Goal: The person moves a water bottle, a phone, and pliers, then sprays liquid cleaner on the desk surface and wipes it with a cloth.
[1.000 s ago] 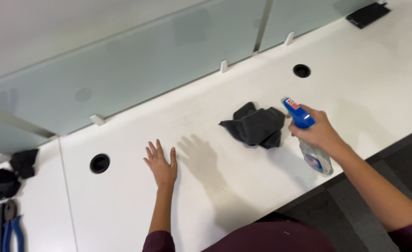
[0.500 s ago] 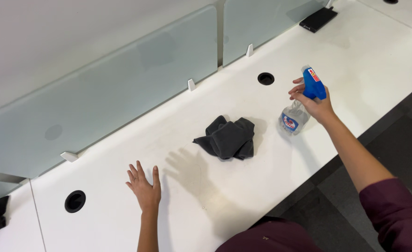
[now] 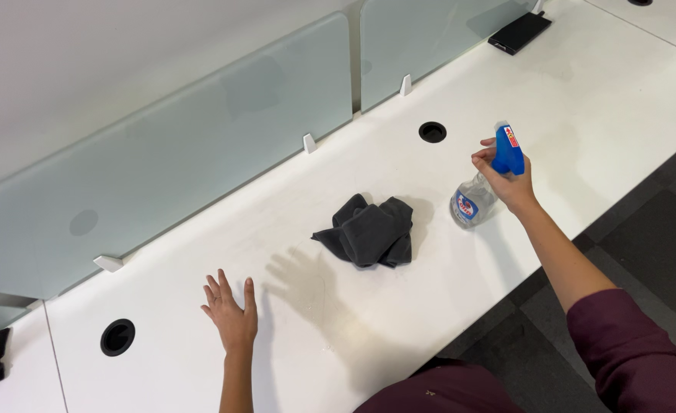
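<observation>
The right hand [image 3: 511, 183] grips a clear plastic spray bottle with a blue trigger head [image 3: 482, 191], its base set down on the long white desk [image 3: 598, 99]. The left hand [image 3: 232, 315] lies open, fingers spread, flat on the desktop. Between them sits a crumpled dark grey cloth [image 3: 370, 232], just beside the bottle.

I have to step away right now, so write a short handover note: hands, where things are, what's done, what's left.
Left hand: open, fingers spread, flat on or just above the white desk, holding nothing.
Right hand: gripping the spray bottle by its blue trigger head, bottle base on or near the desk.
Dark grey cloth: crumpled on the desk between the hands, untouched.
Done: bottle in hand; no wet patch visible.
Left: the cloth has not been picked up.
</observation>
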